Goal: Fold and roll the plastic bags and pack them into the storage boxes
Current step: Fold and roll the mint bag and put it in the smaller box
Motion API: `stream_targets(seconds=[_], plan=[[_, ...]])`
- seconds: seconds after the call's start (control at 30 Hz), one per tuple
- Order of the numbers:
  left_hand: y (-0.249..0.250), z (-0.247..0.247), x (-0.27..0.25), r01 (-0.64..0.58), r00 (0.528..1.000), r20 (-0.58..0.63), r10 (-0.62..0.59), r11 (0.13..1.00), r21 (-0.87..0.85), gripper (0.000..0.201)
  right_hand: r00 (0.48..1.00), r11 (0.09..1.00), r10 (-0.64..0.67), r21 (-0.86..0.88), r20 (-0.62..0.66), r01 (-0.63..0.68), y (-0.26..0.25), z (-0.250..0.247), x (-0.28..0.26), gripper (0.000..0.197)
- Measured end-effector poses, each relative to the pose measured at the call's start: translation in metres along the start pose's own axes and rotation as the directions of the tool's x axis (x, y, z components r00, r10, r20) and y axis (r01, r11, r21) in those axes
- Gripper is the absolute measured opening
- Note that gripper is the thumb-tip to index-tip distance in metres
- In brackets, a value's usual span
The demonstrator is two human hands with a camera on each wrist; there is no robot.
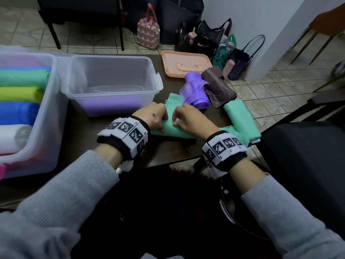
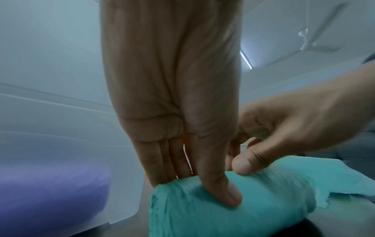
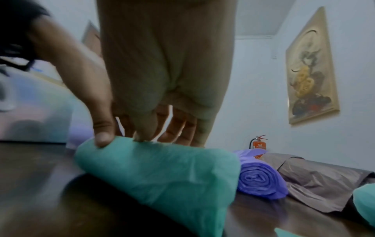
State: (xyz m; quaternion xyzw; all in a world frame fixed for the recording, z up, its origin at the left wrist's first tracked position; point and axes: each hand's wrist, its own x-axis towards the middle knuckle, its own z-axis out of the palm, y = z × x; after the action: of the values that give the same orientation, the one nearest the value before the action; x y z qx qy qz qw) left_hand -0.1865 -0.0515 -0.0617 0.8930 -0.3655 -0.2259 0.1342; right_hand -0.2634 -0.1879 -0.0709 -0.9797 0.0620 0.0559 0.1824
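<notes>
Left hand [image 1: 152, 116] and right hand [image 1: 188, 118] both grasp green bag roll [image 1: 173, 130] on bench [image 1: 104, 139], thumbs on near side, fingers curled over far side; fingertips hidden behind roll in both wrist views. Loose green tail runs beyond grip, end tucked under purple roll [image 1: 195, 90]. Brown bag [image 1: 217, 88] right of purple. Second green roll [image 1: 241, 118] right of grip, partly cut off in right wrist view. Clear box [image 1: 112, 85] just left-beyond grip, purple roll inside, blurred. Big box [image 1: 28, 109] far left, cut off by frame.

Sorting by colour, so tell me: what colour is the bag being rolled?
Mint green bag; clearest in the right wrist view.
</notes>
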Motion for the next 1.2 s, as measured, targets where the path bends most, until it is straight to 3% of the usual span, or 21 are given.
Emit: stream_targets(seconds=[0.07,0.2,0.37,0.43,0.6,0.77,0.87,0.97,1.03,1.13,1.2], plan=[[0.000,-0.006,0.005,0.009,0.998,0.063,-0.010,1.000,0.015,0.046,0.999,0.997,-0.032,-0.074,-0.012,0.031,-0.005,0.007,-0.004,0.029],[-0.002,-0.010,0.011,0.001,0.991,0.132,-0.009,0.998,0.059,0.031,1.000,0.995,-0.002,-0.101,-0.026,0.000,-0.006,0.017,-0.015,0.058],[-0.003,-0.003,0.010,-0.015,0.995,-0.103,0.017,1.000,0.017,0.039,0.999,0.995,0.037,-0.095,-0.019,-0.038,-0.006,0.019,-0.006,0.059],[-0.004,-0.001,0.008,-0.028,0.993,-0.113,0.031,0.999,0.029,0.036,0.998,0.995,0.057,-0.088,0.009,-0.056,-0.005,0.020,-0.003,0.062],[-0.006,0.000,-0.004,-0.018,1.000,-0.021,0.020,0.995,0.102,0.057,0.991,0.997,0.058,-0.063,0.117,-0.051,-0.009,0.017,-0.007,0.060],[-0.004,-0.005,-0.010,-0.040,0.990,0.135,0.029,0.996,0.083,0.053,0.972,0.998,0.049,-0.036,0.231,-0.042,-0.014,0.014,-0.021,0.049],[-0.004,-0.009,-0.012,-0.041,0.975,0.223,0.017,0.994,0.104,0.046,0.987,0.999,0.000,-0.032,0.160,0.005,-0.020,0.019,-0.030,0.062],[-0.005,-0.009,-0.012,-0.033,0.956,0.294,-0.002,0.993,0.115,0.040,0.996,0.999,-0.026,0.022,0.084,0.024,-0.023,0.023,-0.037,0.057],[-0.005,-0.009,-0.013,-0.028,0.968,0.252,0.003,0.995,0.094,0.036,0.994,0.999,-0.002,0.047,0.105,-0.003,-0.022,0.021,-0.036,0.053],[-0.005,-0.010,-0.013,-0.043,0.997,0.060,0.042,0.999,0.016,0.037,0.991,0.998,0.032,0.052,0.132,-0.039,-0.016,0.016,-0.030,0.049],[-0.007,-0.008,-0.015,-0.068,0.997,0.035,0.069,0.997,-0.035,0.043,0.986,0.997,0.042,0.054,0.161,-0.051,-0.013,0.015,-0.024,0.048]])
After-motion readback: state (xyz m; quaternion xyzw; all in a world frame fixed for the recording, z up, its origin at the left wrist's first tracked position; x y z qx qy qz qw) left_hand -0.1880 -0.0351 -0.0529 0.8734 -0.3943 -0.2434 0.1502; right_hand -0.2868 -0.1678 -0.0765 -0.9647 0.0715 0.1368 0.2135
